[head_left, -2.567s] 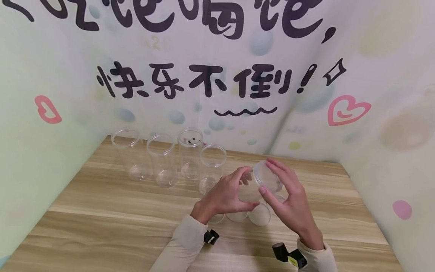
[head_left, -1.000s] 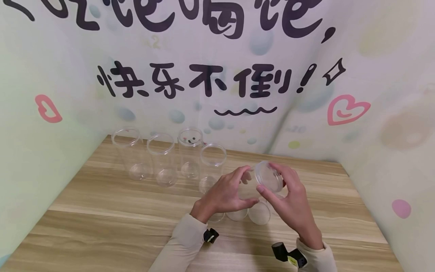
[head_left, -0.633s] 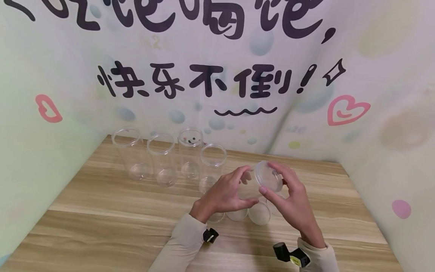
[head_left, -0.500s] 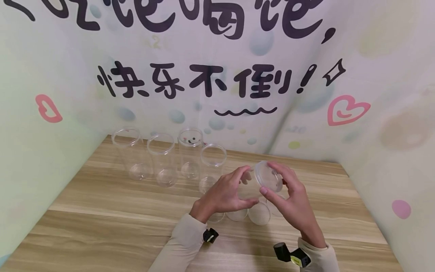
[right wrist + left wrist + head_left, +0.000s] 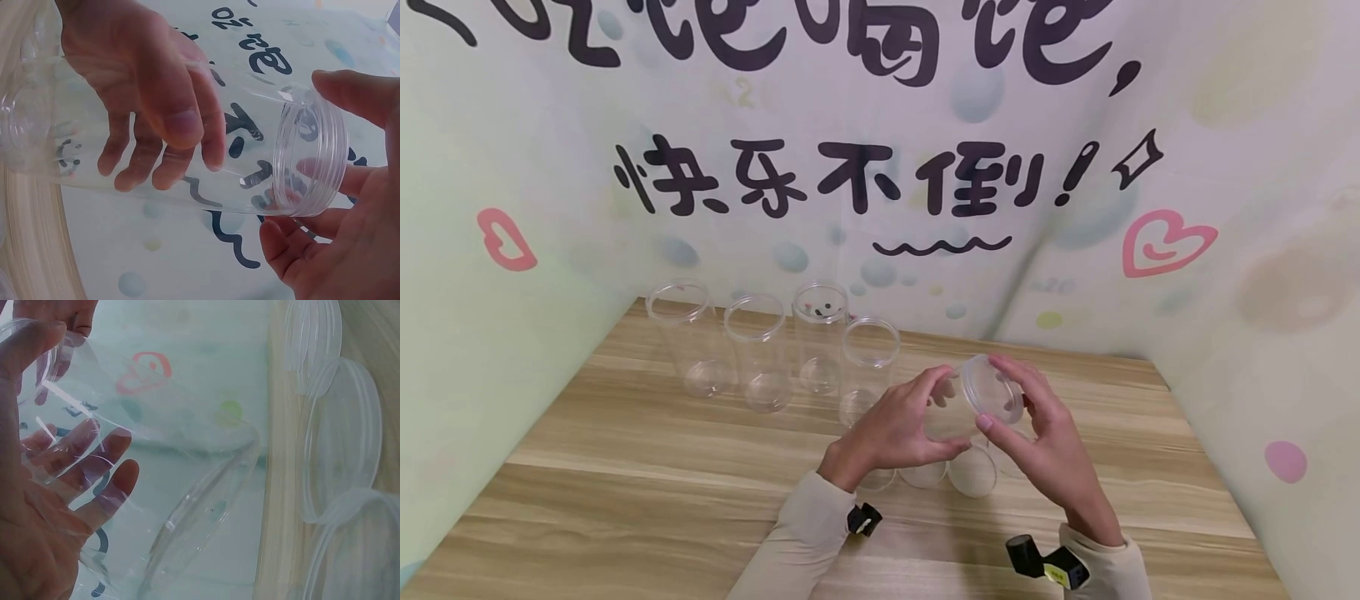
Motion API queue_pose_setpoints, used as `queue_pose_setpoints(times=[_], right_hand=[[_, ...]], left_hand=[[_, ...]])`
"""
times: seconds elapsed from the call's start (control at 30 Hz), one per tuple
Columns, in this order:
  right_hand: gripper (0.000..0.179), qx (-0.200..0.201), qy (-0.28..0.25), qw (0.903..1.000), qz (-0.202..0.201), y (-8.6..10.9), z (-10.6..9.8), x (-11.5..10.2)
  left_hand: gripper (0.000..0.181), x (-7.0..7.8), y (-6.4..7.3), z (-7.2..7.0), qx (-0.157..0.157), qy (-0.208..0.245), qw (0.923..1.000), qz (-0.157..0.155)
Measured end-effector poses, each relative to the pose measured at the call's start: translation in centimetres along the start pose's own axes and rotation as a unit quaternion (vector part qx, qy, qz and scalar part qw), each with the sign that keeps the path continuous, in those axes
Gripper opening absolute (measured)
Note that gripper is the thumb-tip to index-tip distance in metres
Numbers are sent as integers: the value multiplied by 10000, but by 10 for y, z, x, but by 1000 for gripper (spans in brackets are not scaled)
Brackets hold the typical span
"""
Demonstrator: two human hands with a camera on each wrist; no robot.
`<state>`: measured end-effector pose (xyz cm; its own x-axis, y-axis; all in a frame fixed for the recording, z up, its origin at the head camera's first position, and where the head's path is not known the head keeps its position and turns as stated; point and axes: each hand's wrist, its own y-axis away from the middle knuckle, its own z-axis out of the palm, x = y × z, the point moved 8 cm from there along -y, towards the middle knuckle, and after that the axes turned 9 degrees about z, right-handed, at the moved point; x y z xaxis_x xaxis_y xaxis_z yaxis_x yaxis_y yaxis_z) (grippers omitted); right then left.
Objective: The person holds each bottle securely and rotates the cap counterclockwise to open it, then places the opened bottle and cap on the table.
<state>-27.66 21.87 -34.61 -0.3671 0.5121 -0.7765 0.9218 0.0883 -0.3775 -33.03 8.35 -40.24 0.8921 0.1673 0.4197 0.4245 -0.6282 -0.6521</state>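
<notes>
Above the table, a clear plastic jar (image 5: 946, 417) is held tilted, its lidded end towards the right. My left hand (image 5: 895, 429) grips the jar's body, thumb below and fingers over the far side; the fingers show through the clear wall in the left wrist view. Around the translucent lid (image 5: 991, 392) curl the thumb and fingers of my right hand (image 5: 1047, 437). The right wrist view shows this ridged lid (image 5: 319, 159) seated on the jar's end; whether it is tight I cannot tell. Small dark marks (image 5: 67, 155) show through the jar near its other end.
Several clear jars, one of them a jar (image 5: 756, 358), stand upright without lids at the table's back left. Below my hands lie several translucent lids, including a round lid (image 5: 973, 471), on the wood-grain table (image 5: 647, 500). A printed wall cloth (image 5: 820, 242) borders the back.
My right hand's fingers and thumb have shifted around the lid, and its wrist has swung slightly to the right. The left hand and the jar stay almost in place.
</notes>
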Motion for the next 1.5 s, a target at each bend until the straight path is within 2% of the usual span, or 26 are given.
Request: queue_pose_setpoints(times=[0.1,0.23,0.37,0.6,0.73,0.93,1.1,1.5], right_hand=[[70,138,274,9995,53,0,-1,1],[67,529,669,9961,206,1,-3,2],[63,854,1064,9895,483,3,-4,4],[67,1075,1752,9754,799,7,-2,4],[62,1155,1775,9736,857,7,-2,3],[62,1147,1568,9782,729,7,-2,0],[64,965,1475,9834,440,5,-1,-3],[69,596,1229,9905,140,4,-4,-3]], left_hand=[[82,0,0,0,4,-32,10000,1],[83,1,-1,0,-10,-117,9999,23],[84,1,0,4,-68,-132,9999,32],[85,4,0,5,18,-294,9994,202],[85,6,0,4,61,-290,9993,236],[85,8,-1,2,76,-256,9992,308],[85,8,-2,-1,93,-225,9991,343],[84,6,-1,-2,28,-139,9996,230]])
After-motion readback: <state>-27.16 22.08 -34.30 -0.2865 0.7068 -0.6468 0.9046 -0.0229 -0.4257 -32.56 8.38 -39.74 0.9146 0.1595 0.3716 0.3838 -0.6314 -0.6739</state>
